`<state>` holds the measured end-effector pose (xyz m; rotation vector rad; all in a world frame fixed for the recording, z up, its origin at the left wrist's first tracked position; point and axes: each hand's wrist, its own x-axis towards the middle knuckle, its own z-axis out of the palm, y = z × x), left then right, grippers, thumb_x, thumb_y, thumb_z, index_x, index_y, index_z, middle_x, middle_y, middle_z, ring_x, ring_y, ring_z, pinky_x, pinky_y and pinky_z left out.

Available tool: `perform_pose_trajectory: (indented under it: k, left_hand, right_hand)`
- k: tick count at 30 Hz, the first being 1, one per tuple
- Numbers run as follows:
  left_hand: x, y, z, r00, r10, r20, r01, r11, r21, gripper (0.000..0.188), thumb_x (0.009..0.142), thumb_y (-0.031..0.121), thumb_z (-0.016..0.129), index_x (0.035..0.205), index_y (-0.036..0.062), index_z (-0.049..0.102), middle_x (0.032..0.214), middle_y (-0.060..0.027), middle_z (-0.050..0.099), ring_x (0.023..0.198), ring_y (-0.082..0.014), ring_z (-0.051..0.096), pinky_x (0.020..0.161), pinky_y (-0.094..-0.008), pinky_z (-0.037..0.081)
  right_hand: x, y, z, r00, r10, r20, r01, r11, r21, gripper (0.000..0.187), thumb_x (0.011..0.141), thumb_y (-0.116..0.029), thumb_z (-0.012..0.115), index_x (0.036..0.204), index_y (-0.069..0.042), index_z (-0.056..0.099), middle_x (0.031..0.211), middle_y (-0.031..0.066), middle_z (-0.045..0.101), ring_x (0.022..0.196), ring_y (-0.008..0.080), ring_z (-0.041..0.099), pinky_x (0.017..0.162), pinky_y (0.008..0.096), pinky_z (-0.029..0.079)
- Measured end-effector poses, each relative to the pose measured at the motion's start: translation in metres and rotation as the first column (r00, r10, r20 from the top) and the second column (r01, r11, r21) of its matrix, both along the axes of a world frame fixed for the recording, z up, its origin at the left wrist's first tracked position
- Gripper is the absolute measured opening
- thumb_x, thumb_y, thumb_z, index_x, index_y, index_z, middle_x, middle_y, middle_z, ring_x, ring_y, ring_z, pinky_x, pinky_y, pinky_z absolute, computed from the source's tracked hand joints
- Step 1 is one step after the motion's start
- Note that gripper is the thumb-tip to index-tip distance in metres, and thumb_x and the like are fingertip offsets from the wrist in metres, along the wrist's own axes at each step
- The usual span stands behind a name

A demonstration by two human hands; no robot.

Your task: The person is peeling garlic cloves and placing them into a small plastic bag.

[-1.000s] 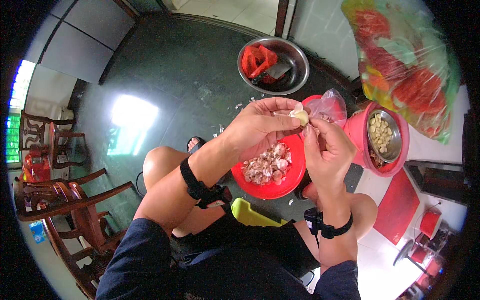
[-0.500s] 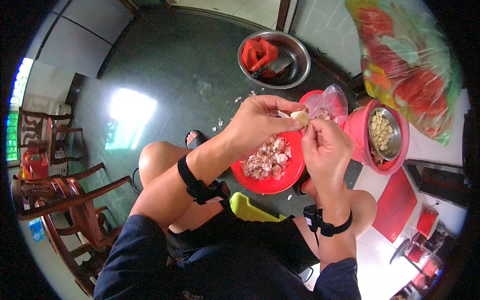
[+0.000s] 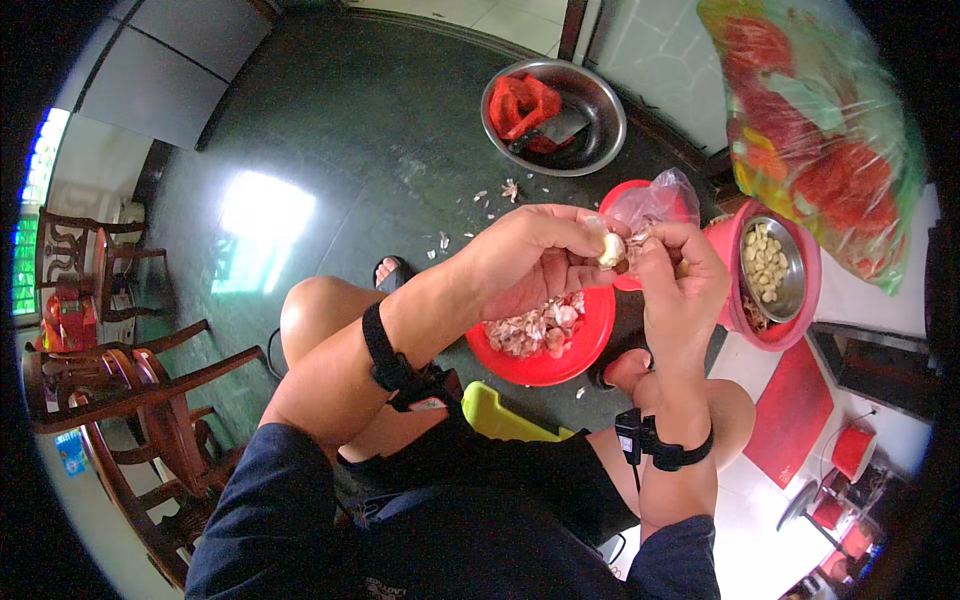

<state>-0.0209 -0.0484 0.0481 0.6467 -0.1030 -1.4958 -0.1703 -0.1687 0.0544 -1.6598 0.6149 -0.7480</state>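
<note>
Garlic clove: pale, partly bared (image 3: 611,250), held in the air above and beyond the red basin.
Left hand: (image 3: 530,255) thumb and fingers pinch the clove.
Right hand: (image 3: 685,280) just beside it, thumb and forefinger pressed together; anything between them is too small to tell.
Floor: dark green, glossy (image 3: 390,120), bright with reflected light at the left, flecked with skin scraps (image 3: 444,240).
Red basin: (image 3: 598,335) on the floor, heaped with papery skins (image 3: 530,330).
Steel basin: (image 3: 604,125) farther off, holding a red mesh bag (image 3: 522,108) and a blade.
Pink tub: (image 3: 808,312) at the right, a steel bowl (image 3: 796,290) of peeled cloves (image 3: 765,260) in its mouth.
Plastic bag: large, green and yellow (image 3: 830,150), bulging beside the tub.
Room: wooden chairs (image 3: 155,400) at the left, a grey cabinet (image 3: 150,85), pale tiles (image 3: 500,18) past the threshold.
</note>
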Motion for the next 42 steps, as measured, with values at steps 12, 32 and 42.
perform_pose_trajectory:
  k: [12,32,42]
  left_hand:
    - [0.005,0.001,-0.010,0.998,0.017,-0.059,-0.023,0.994,-0.109,0.026,0.104,0.013,0.055,0.123,-0.0039,0.062,0.111,-0.0135,0.071,0.098,-0.0211,0.071,0.090,-0.0324,0.060]
    - [-0.008,-0.001,0.003,0.744,0.141,0.653,-0.234,0.970,0.058,0.016,0.095,0.009,0.073,0.104,-0.0041,0.073,0.112,-0.0113,0.073,0.097,-0.0155,0.070,0.090,-0.0302,0.057]
    - [-0.011,-0.005,-0.008,0.939,0.205,0.276,-0.200,0.979,-0.048,0.022,0.099,0.008,0.066,0.116,-0.0070,0.068,0.116,-0.0161,0.071,0.103,-0.0230,0.071,0.091,-0.0367,0.060]
  right_hand:
    - [-0.005,0.012,0.007,0.997,0.067,-0.043,-0.072,0.990,-0.123,0.005,0.090,-0.002,0.071,0.090,0.002,0.068,0.079,0.0049,0.067,0.068,0.0066,0.061,0.060,0.0244,0.049]
    - [0.004,0.006,-0.003,0.988,0.006,-0.153,-0.062,0.929,-0.366,0.003,0.089,0.001,0.069,0.088,0.001,0.066,0.068,0.0098,0.062,0.058,0.0121,0.057,0.054,0.0306,0.046]
    - [0.010,0.007,-0.004,0.997,-0.002,-0.078,-0.007,0.993,-0.119,0.004,0.091,0.004,0.064,0.088,0.001,0.065,0.072,-0.0020,0.060,0.064,0.0043,0.054,0.056,0.0235,0.046]
